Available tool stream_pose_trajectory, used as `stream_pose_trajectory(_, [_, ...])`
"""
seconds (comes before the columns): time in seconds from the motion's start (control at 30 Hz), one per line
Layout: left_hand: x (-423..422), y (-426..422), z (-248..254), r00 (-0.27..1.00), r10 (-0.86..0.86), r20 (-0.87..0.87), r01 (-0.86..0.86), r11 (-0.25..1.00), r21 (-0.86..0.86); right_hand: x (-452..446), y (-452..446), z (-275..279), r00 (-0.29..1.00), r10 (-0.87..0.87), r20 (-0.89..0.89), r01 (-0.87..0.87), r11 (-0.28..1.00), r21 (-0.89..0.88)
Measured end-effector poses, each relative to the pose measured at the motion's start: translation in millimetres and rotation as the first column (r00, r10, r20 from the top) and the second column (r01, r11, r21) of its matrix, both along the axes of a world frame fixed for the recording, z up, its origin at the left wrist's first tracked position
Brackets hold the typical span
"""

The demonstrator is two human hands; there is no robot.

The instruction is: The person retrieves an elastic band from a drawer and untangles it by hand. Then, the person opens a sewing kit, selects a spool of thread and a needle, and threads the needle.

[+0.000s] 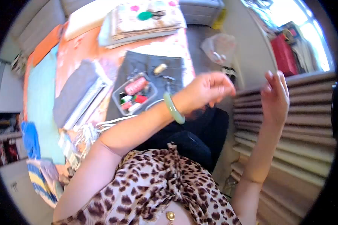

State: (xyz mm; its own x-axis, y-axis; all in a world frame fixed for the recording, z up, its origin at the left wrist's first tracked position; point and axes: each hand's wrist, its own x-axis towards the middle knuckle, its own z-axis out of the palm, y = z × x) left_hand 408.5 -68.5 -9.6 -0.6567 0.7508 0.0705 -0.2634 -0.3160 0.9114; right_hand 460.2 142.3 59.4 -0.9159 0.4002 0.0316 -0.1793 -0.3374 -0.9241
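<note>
My left hand [211,89], with a pale green bangle [174,108] on its wrist, is raised in front of me with fingers curled and tips pressed together. Off to the right, my right hand [275,98] is held up apart from it, its fingers bunched as in a pinch. Anything between the fingertips of either hand is too small to make out. Left of my left hand, a clear plastic box [153,98] of thread spools sits on a dark grey cloth [133,62]. A cream thread spool [160,68] lies on that cloth.
Folded bedding [148,28] is stacked at the back of the bed, with black-handled scissors [159,15] on top. A folded grey cloth [75,92] lies at left. A plastic bag [219,48] is on the floor. Pleated curtain [304,123] hangs close on the right.
</note>
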Motion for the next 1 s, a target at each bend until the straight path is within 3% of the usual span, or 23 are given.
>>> stream_pose_trajectory(0.03, [6.2, -11.3, -18.3, 1.0, 0.025, 0.011, -0.025, 0.999, -0.025, 2.0, 3.4, -11.0, 0.997, -0.063, 0.042, 0.068, 0.989, -0.128])
stream_pose_trajectory(0.1, [19.9, -35.0, -51.1, 0.991, 0.049, 0.127, -0.027, 0.986, -0.164, 8.1, 27.6, -37.6, 0.943, 0.307, -0.125, -0.331, 0.894, -0.303])
stream_pose_trajectory(0.17, [30.2, -56.9, -80.2, 0.99, 0.092, 0.106, -0.064, 0.969, -0.237, 11.4, 25.5, -46.9, 0.974, 0.227, -0.021, -0.223, 0.929, -0.297])
stream_pose_trajectory(0.23, [39.3, -76.1, -97.1, 0.993, 0.121, 0.003, -0.111, 0.917, -0.383, 12.9, 28.9, -55.1, 0.968, 0.247, -0.044, -0.249, 0.923, -0.293])
stream_pose_trajectory(0.3, [44.5, -92.7, -117.2, 0.991, 0.127, 0.046, -0.097, 0.908, -0.407, 13.7, 44.0, -64.5, 0.947, 0.31, -0.079, -0.319, 0.898, -0.303])
stream_pose_trajectory(0.4, [46.0, -111.5, -125.2, 0.971, 0.158, 0.181, -0.086, 0.93, -0.357, 9.0, 39.2, -60.7, 0.98, 0.198, -0.02, -0.196, 0.942, -0.272])
stream_pose_trajectory(0.6, [35.8, -119.4, -120.3, 0.951, 0.208, 0.228, -0.098, 0.904, -0.417, -2.5, 18.4, -53.4, 0.995, 0.081, 0.053, -0.069, 0.979, -0.192])
stream_pose_trajectory(0.73, [34.9, -118.9, -116.0, 0.957, 0.206, 0.205, -0.081, 0.868, -0.491, -1.9, 22.5, -58.0, 0.995, 0.079, 0.068, -0.067, 0.985, -0.159])
stream_pose_trajectory(1.0, [47.2, -121.2, -140.5, 0.972, 0.233, -0.019, -0.195, 0.763, -0.616, 2.2, 11.8, -71.5, 0.992, 0.078, 0.099, -0.065, 0.99, -0.128])
